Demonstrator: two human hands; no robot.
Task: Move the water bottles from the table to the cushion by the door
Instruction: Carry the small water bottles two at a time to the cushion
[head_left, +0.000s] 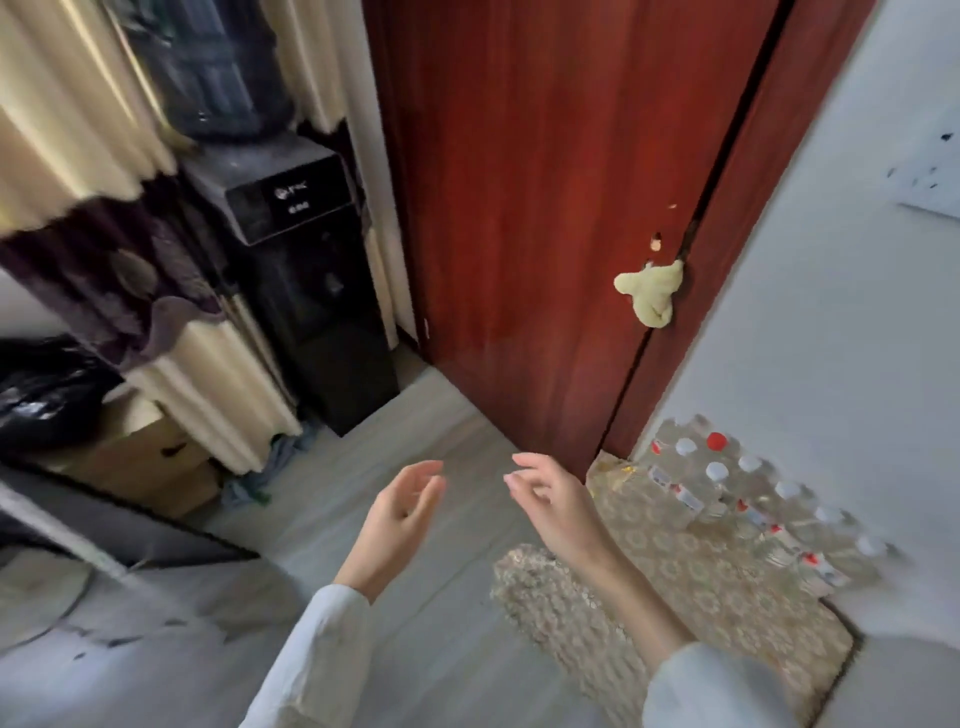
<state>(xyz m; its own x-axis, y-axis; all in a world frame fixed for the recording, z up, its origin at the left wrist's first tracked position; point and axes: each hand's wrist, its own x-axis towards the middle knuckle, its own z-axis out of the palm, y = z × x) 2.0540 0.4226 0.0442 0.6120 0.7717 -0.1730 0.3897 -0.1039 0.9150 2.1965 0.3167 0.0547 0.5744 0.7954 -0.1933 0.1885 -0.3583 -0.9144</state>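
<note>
Both hands are held out over the pale floor (441, 415), holding nothing. The left hand (400, 519) has its palm turned inward with the fingers loosely spread and slightly bent. The right hand (550, 499) faces it, fingers relaxed and gently curved, just left of the cushion (675, 597). Both wrists come out of light sleeves.

The cushion, beige with a small patterned weave, lies on the floor at the right, against the white wall (831, 312) and beside the foot of the red-brown door (545, 208). The water bottles (753, 499) stand on its far right part in a row along the wall. They are clear plastic with red-and-white labels; most caps are white and at least one at the far end is red. Blur makes it hard to tell how full they are.

A yellow cloth (649, 293) hangs at the door's edge. To the left of the door stands a black water dispenser (306, 270) with a large dark-blue jug (218, 67) seated on top; its contents cannot be made out. Cream and purple curtains (104, 208) hang further left. Below them sits a cardboard box (140, 457) with a black plastic bag (47, 389) beside it; what either holds is not visible.
</note>
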